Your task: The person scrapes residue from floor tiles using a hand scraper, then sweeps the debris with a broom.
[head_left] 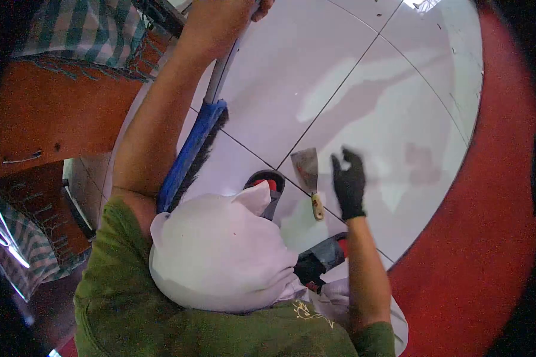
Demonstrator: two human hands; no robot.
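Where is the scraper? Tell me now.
The scraper is in the head view, near the centre, on the white tiles, just left of the gloved right hand.

Short-sleeved green shirt (208, 330), black glove (350, 185)

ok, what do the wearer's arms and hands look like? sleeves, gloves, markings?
Short olive-green sleeves, forearms uncovered, no markings visible. The right hand wears a black glove ending around the wrist. The left hand, partly cut off, shows no glove.
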